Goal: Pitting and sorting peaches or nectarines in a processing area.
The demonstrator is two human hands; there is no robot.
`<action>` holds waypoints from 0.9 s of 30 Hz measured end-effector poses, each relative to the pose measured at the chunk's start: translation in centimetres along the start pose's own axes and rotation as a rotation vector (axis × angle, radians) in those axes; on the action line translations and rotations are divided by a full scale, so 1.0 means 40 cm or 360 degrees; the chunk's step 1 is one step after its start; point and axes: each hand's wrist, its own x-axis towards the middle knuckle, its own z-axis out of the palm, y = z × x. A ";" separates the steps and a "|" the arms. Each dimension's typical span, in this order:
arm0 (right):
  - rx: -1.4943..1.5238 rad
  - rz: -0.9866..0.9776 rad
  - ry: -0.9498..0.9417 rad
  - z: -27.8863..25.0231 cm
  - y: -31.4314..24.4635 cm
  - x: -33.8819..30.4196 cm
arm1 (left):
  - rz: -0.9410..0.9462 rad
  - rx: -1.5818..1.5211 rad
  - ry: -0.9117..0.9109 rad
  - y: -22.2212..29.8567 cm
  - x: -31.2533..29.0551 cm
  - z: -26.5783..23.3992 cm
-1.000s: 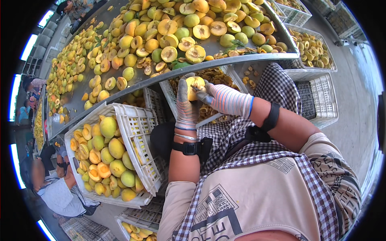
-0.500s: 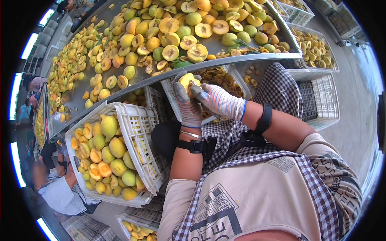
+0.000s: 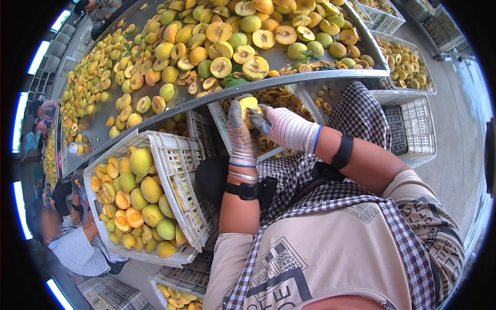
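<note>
My left hand (image 3: pixel 241 129), in a striped glove with grey fingers, is closed around a yellow peach half (image 3: pixel 248 105) just below the table's front edge. Its cut face is turned up toward my right hand (image 3: pixel 287 126), gloved alike. The right fingers are bent together at the fruit, and a thin dark tip (image 3: pixel 254 110) shows between them and the flesh. Whatever they grip is mostly hidden. Both hands are over a white crate (image 3: pixel 310 103) that holds dark yellow peach pieces.
A metal-edged table (image 3: pixel 289 80) heaped with whole and halved peaches spans the far side. At left, a tilted white crate (image 3: pixel 194 201) is full of peaches. Crates of halves (image 3: pixel 408 64) and an open white crate (image 3: pixel 421 124) stand right. A person (image 3: pixel 77 248) sits at left.
The peach half has turned a little, showing more of its cut face. My right hand has shifted slightly to the right and stays at the fruit.
</note>
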 end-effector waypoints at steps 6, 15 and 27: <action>0.0458 0.0114 -0.0152 0.065 0.033 0.034 | 0.0323 -0.0005 -0.0206 -0.026 0.013 -0.021; 0.0248 0.0083 -0.0042 0.020 0.011 -0.001 | 0.0198 0.0012 -0.0131 -0.003 -0.006 0.015; 0.1461 0.0851 -0.0755 -0.071 -0.057 -0.017 | 0.0035 -0.0223 -0.0242 -0.023 0.014 -0.028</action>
